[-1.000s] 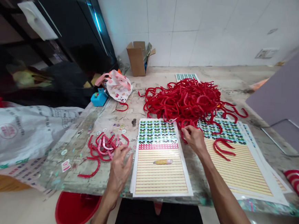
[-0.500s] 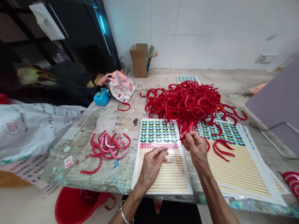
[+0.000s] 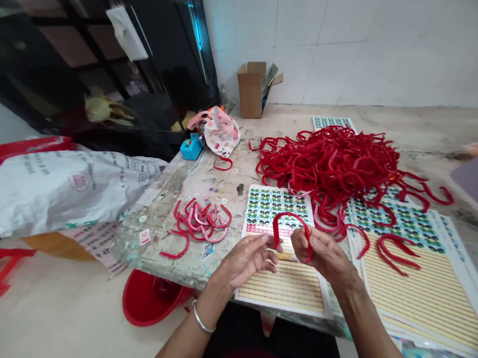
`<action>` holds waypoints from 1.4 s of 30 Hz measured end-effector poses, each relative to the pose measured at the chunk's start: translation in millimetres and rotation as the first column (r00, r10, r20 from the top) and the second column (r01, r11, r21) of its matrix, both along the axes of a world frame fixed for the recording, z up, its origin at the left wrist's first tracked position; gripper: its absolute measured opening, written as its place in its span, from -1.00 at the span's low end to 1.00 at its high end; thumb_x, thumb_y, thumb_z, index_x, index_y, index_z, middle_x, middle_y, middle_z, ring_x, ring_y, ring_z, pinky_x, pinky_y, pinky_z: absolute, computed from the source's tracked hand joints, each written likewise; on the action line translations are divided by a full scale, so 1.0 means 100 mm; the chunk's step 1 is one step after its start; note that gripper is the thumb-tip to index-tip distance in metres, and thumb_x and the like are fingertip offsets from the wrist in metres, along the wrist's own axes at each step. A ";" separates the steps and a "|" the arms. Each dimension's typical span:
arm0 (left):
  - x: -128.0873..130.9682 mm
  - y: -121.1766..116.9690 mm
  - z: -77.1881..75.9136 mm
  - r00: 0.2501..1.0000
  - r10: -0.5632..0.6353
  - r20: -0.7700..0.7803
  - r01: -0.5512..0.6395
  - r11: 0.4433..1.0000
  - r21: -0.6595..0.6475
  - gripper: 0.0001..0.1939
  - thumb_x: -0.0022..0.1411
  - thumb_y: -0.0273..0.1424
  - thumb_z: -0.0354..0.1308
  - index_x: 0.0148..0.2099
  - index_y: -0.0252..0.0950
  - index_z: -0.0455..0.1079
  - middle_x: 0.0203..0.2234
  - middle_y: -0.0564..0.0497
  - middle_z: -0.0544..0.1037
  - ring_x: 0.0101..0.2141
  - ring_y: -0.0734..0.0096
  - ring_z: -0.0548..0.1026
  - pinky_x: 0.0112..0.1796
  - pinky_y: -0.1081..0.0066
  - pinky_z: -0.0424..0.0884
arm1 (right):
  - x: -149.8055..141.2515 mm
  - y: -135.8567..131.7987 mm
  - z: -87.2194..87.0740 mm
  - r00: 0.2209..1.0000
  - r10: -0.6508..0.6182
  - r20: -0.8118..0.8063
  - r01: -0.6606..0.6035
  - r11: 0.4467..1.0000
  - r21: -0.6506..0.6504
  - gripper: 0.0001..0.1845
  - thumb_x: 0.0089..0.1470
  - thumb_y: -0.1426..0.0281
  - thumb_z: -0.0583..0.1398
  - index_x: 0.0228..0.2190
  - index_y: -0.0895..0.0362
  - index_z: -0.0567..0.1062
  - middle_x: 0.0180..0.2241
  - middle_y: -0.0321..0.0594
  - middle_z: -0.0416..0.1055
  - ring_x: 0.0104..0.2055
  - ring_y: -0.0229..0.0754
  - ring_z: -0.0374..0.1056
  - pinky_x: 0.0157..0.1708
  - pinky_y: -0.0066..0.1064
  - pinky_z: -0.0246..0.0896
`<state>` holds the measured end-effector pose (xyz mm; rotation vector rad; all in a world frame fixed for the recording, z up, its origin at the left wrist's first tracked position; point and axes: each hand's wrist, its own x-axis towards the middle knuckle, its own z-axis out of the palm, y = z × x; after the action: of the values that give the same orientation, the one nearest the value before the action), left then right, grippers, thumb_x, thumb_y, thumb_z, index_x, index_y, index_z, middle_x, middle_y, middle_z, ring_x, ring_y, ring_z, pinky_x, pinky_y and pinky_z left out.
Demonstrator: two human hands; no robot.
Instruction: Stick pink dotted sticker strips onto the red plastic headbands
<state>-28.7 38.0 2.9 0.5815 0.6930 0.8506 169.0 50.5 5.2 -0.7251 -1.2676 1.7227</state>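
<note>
The right hand (image 3: 326, 255) pinches a curved red strip (image 3: 289, 215); whether the left hand (image 3: 247, 259) grips it is unclear; a printed sheet (image 3: 283, 293) lies beneath both.

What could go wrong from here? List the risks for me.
The curved red strip in the right hand, held above the printed sheet, might slip and fall onto it. The tangled heap of red strips could drag extra pieces along if one is pulled. The loose strip nearest the table edge could get knocked off, perhaps toward the red bucket below.
</note>
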 end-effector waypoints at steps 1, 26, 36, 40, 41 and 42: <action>0.01 -0.02 0.01 0.997 -0.044 0.070 0.047 0.998 -0.043 -0.73 0.19 -0.30 0.11 -0.21 -0.44 0.44 -0.36 -0.10 0.43 -0.46 0.51 0.40 -0.45 0.48 0.38 | -0.01 -0.01 -0.01 1.000 -0.006 -0.022 0.006 1.000 -0.009 -0.66 0.06 0.06 0.10 -0.49 0.08 0.29 -0.56 -0.33 0.06 -0.55 -0.26 -0.04 -0.58 -0.41 -0.13; -0.22 0.13 -0.58 0.660 0.623 -0.420 -0.547 0.781 0.300 -0.76 0.06 -0.28 0.22 -0.32 -0.38 0.42 -0.63 0.07 0.47 -0.56 0.48 0.46 -0.45 0.49 0.40 | -0.20 0.06 -0.49 0.516 -0.393 0.761 -0.250 0.781 0.573 -0.77 0.17 0.53 -0.04 -0.20 0.08 0.33 -0.27 -0.15 0.41 -0.26 -0.09 0.30 -0.28 -0.30 0.14; -0.09 0.19 -0.63 0.607 0.626 -0.490 -0.558 0.775 0.297 -0.76 0.11 -0.27 0.15 -0.27 -0.37 0.37 -0.52 -0.02 0.51 -0.48 0.30 0.56 -0.48 0.41 0.48 | -0.68 0.68 -0.55 0.455 -0.511 0.729 -0.441 0.582 0.683 -0.82 0.22 0.38 0.02 -0.36 0.12 0.39 -0.39 -0.17 0.41 -0.30 -0.12 0.25 -0.22 -0.27 -0.07; -0.08 0.20 -0.67 0.611 0.626 -0.485 -0.564 0.774 0.289 -0.77 0.14 -0.28 0.13 -0.25 -0.37 0.36 -0.51 0.00 0.51 -0.48 0.32 0.56 -0.42 0.38 0.50 | -0.69 0.72 -0.58 0.454 -0.507 0.733 -0.475 0.558 0.680 -0.75 0.24 0.37 -0.02 -0.35 0.13 0.41 -0.38 -0.14 0.40 -0.29 -0.11 0.23 -0.19 -0.26 -0.09; -0.08 0.20 -0.68 0.610 0.627 -0.484 -0.564 0.773 0.290 -0.77 0.14 -0.28 0.13 -0.24 -0.36 0.36 -0.51 0.00 0.51 -0.47 0.32 0.56 -0.41 0.37 0.50 | -0.69 0.73 -0.59 0.457 -0.503 0.734 -0.479 0.555 0.679 -0.75 0.24 0.38 -0.03 -0.35 0.13 0.41 -0.39 -0.14 0.39 -0.29 -0.12 0.22 -0.19 -0.26 -0.10; -0.08 0.20 -0.68 0.609 0.627 -0.485 -0.564 0.773 0.291 -0.76 0.14 -0.28 0.13 -0.24 -0.36 0.36 -0.51 0.00 0.51 -0.47 0.32 0.56 -0.40 0.37 0.50 | -0.69 0.73 -0.59 0.462 -0.497 0.734 -0.483 0.553 0.679 -0.75 0.24 0.38 -0.03 -0.36 0.13 0.41 -0.39 -0.14 0.39 -0.29 -0.12 0.22 -0.19 -0.26 -0.10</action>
<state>-36.5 58.4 -65.6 0.7198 1.4508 1.3766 100.4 123.9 -54.3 -1.0307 -2.5619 0.2790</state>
